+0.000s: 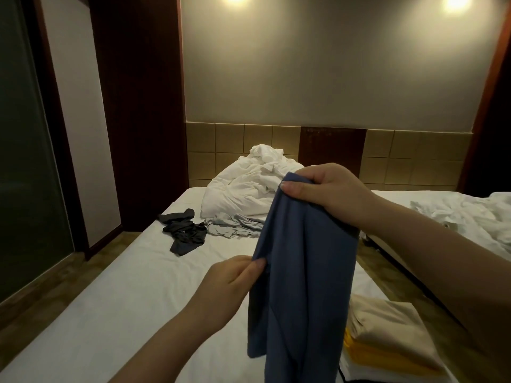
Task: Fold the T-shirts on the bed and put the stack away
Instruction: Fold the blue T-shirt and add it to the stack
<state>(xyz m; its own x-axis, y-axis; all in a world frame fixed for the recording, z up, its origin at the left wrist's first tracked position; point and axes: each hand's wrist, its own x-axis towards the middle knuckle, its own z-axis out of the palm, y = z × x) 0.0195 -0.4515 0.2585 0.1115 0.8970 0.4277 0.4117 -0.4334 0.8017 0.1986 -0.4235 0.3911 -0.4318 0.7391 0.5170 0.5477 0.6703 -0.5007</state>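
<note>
The blue T-shirt (301, 272) ran out past the bottom edge, so its lower end could not be seen. It covered the left side of the folded stack (387, 335) and the right end of the grey T-shirt (235, 225). The right hand (329, 189) had its fingertips behind the cloth, all but the thumb's. The second bed (456, 214) was cut off by the right edge.

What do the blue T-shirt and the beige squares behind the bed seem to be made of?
Blue T-shirt: probably soft matte knit, perhaps cotton jersey; it hangs in limp folds from the right hand and left hand. Beige squares: smooth panels with seams, tile or padded leatherette; cannot tell which.
</note>
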